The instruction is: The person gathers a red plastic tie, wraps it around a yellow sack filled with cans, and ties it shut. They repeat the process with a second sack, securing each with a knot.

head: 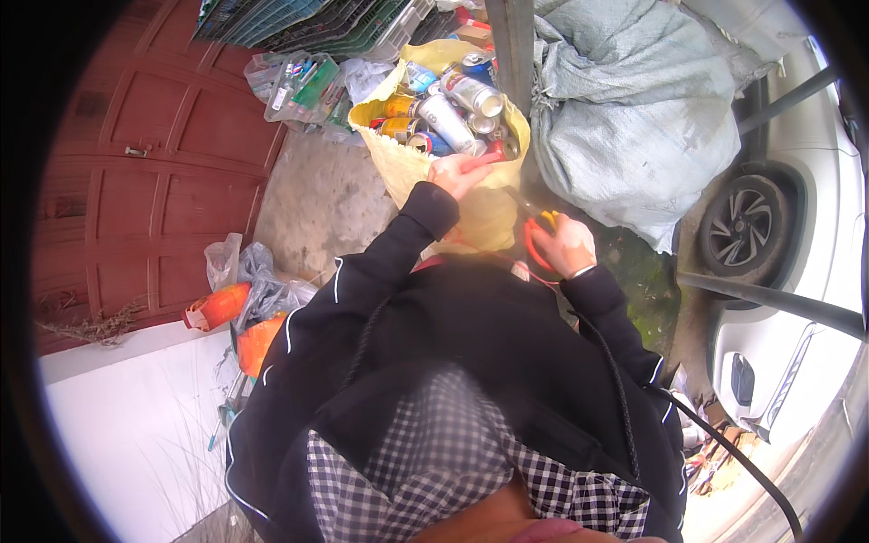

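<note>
A yellow woven sack (387, 166) stands upright in front of me, full of empty drink cans (445, 122). My left hand (461, 175) is at its near rim, fingers pointing right beside a red can (501, 149), and appears to pinch the sack's edge. In my right hand (569, 246) is a pair of scissors (536, 237) with red and yellow handles. Its blades point up and left towards the sack's right side, and whether they are open is blurred. Thin red string (506, 258) runs below the sack towards my right hand.
A large grey-white woven sack (624, 108) bulges at the right, beyond a metal post (512, 61). Plastic crates (305, 27) and bags of bottles (302, 88) are at the back left. Metal bars cross before a white car (808, 203). Plastic bags (261, 278) lie left.
</note>
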{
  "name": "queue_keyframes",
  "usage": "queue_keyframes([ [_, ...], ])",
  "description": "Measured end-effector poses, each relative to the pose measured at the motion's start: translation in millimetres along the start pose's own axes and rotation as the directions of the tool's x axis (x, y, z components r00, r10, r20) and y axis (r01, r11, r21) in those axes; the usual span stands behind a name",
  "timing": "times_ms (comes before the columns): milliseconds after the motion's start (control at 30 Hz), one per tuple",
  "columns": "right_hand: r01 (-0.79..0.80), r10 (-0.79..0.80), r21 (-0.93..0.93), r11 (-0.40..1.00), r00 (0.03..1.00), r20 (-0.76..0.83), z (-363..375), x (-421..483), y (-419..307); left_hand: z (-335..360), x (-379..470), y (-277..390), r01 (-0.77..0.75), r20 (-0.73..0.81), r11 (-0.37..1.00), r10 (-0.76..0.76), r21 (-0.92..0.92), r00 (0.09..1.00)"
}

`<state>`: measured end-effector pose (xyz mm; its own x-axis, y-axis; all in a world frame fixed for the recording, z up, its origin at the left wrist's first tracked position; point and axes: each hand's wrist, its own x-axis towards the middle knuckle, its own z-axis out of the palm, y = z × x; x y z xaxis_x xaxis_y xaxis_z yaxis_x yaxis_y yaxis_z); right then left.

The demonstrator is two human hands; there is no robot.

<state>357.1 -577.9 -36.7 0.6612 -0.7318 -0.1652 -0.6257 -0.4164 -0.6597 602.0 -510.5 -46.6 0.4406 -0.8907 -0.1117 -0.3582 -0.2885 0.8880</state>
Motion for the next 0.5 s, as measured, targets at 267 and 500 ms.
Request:
queue_keyframes([
  [267, 0.094, -0.093, -0.027, 0.995, 0.995, 0.031, -59.1, -32.5, 4.1, -100.0, -19.2, -11.5, -0.066, -0.369, 0.983, -0.002, -0.171, 0.929],
  [500, 0.152, -0.154, 0.026, 0.988, 0.984, 0.089, -97.3, -22.4, -40.8, -222.7, -68.5, -38.0, 0.326, -0.769, 0.939, -0.131, 0.106, 0.625],
])
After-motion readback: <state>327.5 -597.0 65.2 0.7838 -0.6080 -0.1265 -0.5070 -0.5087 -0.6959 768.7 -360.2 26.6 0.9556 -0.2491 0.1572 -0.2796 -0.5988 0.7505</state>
